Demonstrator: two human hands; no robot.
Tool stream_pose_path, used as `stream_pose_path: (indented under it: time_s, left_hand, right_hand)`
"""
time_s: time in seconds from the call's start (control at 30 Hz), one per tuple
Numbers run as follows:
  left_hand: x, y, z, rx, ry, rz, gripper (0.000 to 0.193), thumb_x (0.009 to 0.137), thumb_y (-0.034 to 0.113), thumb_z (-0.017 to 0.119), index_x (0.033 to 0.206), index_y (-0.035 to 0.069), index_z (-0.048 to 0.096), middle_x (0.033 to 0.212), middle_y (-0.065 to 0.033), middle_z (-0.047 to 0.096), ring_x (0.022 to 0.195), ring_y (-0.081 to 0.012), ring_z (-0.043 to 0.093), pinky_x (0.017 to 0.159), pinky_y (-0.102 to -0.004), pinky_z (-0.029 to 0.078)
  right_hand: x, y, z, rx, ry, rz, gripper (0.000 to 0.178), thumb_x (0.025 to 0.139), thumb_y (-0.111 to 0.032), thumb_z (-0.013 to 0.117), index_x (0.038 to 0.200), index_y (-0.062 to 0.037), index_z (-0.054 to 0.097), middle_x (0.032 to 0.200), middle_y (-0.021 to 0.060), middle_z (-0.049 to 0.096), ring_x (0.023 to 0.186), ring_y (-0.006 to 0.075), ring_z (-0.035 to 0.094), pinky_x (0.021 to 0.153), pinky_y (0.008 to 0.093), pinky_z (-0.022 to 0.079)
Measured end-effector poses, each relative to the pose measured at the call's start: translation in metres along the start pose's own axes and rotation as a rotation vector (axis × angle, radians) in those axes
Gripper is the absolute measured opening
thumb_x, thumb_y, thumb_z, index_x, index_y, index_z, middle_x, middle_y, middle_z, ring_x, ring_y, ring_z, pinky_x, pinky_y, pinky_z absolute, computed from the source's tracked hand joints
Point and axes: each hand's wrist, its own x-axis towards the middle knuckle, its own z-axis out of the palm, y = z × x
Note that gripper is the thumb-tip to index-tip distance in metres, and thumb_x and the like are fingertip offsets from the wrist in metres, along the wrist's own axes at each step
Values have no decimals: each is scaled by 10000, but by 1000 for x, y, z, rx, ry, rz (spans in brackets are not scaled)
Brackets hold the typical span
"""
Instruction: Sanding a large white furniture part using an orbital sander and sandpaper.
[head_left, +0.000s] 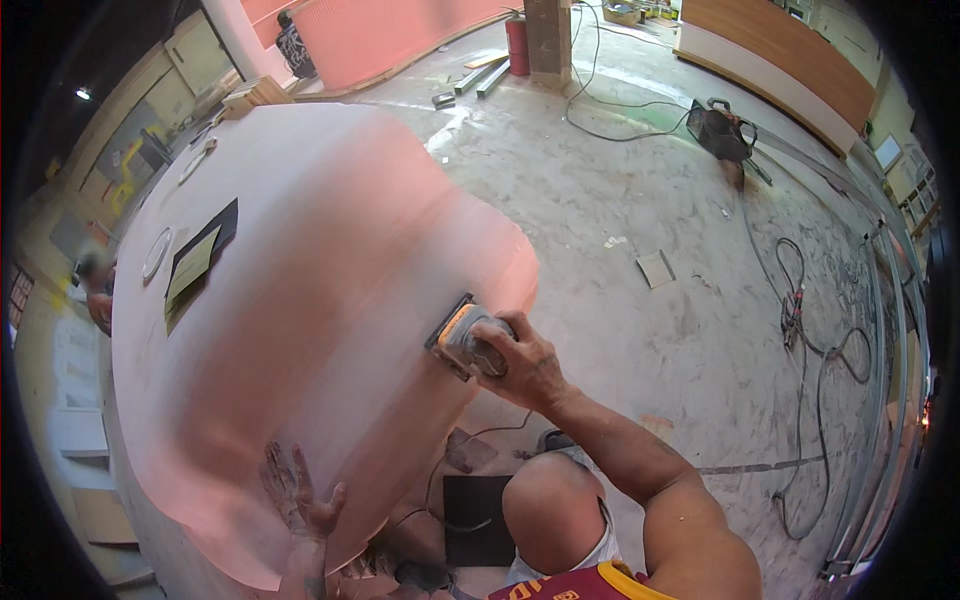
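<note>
Right hand (527, 368) wrapped tight round sanding block (462, 338), fingers curled over its grey top, orange band showing. Block pressed against rounded edge of big pink curved panel (330, 300), at panel's right side. Left hand (300, 492) down-left of that grip, fingers spread flat on panel's lower edge, holding nothing. Sandpaper sheets (200, 262) lie on panel top, well apart up-left of block. Cables (800, 330) on dusty floor (640, 200) far right of block. Knee (550, 505) below right hand.

Sanding block on curved pink panel.
Right hand (525, 365) grips sanding block (462, 338) at panel's (330, 300) three o'clock edge; left hand (298, 492) flat at six o'clock. Cables (820, 350) on floor (640, 200).
</note>
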Motion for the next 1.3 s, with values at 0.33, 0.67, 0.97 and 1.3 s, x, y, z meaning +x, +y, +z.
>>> stream_pose_path:
  time_s: [0.33, 0.67, 0.97, 1.3]
  left_hand:
    - [1, 0, 1, 28, 17, 25, 1077, 849, 673, 651, 1708, 144, 272, 1723, -278, 264, 1608, -441, 240, 1286, -672, 150]
    - [1, 1, 0, 19, -15, 3, 1028, 905, 680, 609, 1707, 128, 278, 1736, -282, 232, 1619, -452, 199, 1289, -653, 147]
    - [2, 1, 1, -24, 37, 17, 1082, 820, 613, 723, 1704, 162, 291, 1744, -251, 238, 1619, -431, 218, 1289, -668, 156]
    - [1, -1, 2, 36, -2, 2, 1036, 895, 667, 619, 1714, 145, 257, 1756, -253, 208, 1632, -428, 181, 1298, -635, 136]
  right_hand:
    - [104, 43, -38, -112, 21, 206, 569, 809, -304, 823, 1334, -249, 611, 1276, 123, 587, 1083, 379, 695, 883, 476, 599]
    - [195, 2, -27, -270, -173, 281, 654, 784, -341, 807, 1393, -311, 572, 1285, 127, 590, 1141, 389, 688, 973, 485, 569]
    - [189, 25, -40, -246, -66, 375, 590, 828, -396, 789, 1377, -295, 598, 1303, 143, 581, 1163, 382, 687, 976, 473, 574]
    - [176, 1, -18, -198, -133, 204, 559, 870, -463, 749, 1383, -286, 618, 1301, 147, 587, 1144, 393, 702, 985, 485, 571]
